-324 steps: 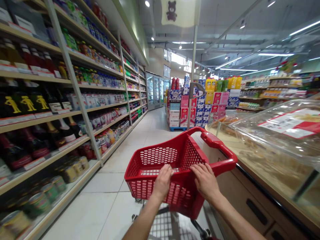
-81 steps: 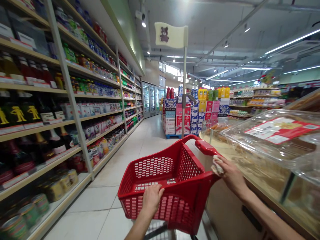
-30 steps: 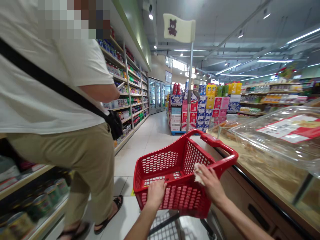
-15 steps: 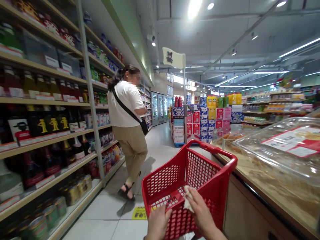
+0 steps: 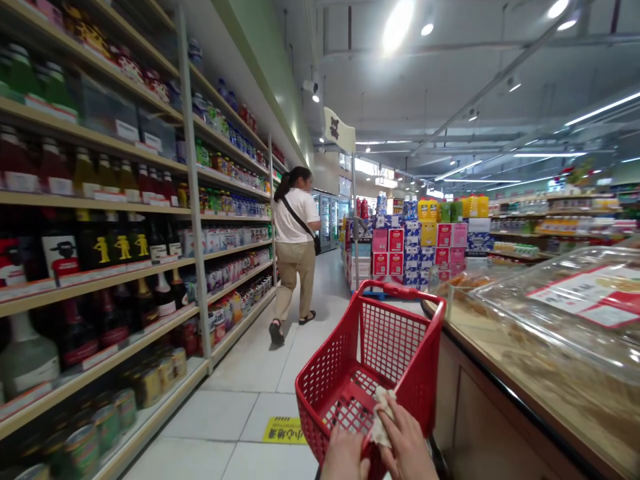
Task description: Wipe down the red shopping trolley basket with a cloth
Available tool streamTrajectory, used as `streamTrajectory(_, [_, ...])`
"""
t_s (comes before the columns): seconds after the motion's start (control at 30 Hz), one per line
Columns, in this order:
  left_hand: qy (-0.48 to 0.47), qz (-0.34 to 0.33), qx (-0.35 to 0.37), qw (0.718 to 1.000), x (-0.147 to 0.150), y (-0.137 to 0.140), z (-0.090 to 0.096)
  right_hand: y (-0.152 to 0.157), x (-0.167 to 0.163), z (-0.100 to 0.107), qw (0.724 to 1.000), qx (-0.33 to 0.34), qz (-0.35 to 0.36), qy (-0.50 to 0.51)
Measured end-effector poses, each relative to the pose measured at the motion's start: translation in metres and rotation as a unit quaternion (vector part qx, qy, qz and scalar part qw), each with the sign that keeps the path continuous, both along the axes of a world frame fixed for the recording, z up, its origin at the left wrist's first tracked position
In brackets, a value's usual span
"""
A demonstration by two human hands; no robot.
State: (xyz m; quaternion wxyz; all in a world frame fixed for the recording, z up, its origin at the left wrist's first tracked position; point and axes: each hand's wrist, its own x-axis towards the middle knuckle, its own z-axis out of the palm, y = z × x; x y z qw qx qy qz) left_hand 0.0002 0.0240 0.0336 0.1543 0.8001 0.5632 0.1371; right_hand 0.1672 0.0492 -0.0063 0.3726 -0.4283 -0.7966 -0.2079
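A red plastic shopping basket cart (image 5: 390, 340) with perforated sides stands in front of me, its inside showing only the basket floor. My left hand (image 5: 346, 453) is closed over the near rim, thumb on top. Beside it, my right hand (image 5: 407, 443) presses a crumpled whitish cloth (image 5: 383, 420) against the same rim, with the fingers bent over it. Whether the cloth is fabric or paper I cannot tell. The lower part of the cart is hidden behind my hands.
Shelves of bottles and cans (image 5: 107, 250) line the left side. A person in a white top (image 5: 296, 220) walks in the aisle ahead. Stacked drink boxes (image 5: 400, 250) stand beyond the cart. At right, a counter (image 5: 470, 333) carries clear plastic food packs (image 5: 560, 300). A yellow floor sign (image 5: 284, 431) lies at left.
The person ahead has walked farther down the aisle. My hands have shifted slightly right and down in view, and the cart has turned a little. The cloth stays in my right hand.
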Motion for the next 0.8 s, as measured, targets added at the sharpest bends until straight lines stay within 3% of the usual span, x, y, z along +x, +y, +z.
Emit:
streamTrajectory(0.1, [-0.023, -0.043, 0.013, 0.999, -0.006, -0.005, 0.010, -0.012, 0.009, 0.021, 0.997, -0.064, 0.036, -0.029])
streamTrajectory(0.23, [0.002, 0.036, 0.042, 0.998, -0.028, -0.004, 0.019, -0.002, 0.025, 0.042, 0.994, -0.108, -0.032, 0.016])
streamTrajectory(0.3, [0.018, 0.054, 0.043, 0.997, -0.028, -0.002, 0.016, 0.001, 0.024, 0.035, 0.993, -0.096, -0.061, 0.045])
streamTrajectory(0.4, [0.025, 0.051, 0.053, 0.997, -0.016, 0.001, 0.005, -0.011, 0.009, 0.009, 0.998, -0.051, -0.024, 0.026])
streamTrajectory(0.5, [0.031, -0.022, 0.059, 0.998, -0.013, 0.002, 0.002, -0.031, 0.000, -0.009, 1.000, -0.015, 0.019, -0.017])
streamTrajectory(0.63, [0.051, -0.011, 0.051, 0.997, -0.026, 0.005, 0.012, -0.037, 0.018, 0.004, 0.998, -0.054, -0.028, 0.001])
streamTrajectory(0.8, [-0.010, -0.001, 0.043, 0.999, -0.019, 0.010, 0.010, -0.020, 0.042, 0.032, 0.982, -0.172, -0.068, 0.040])
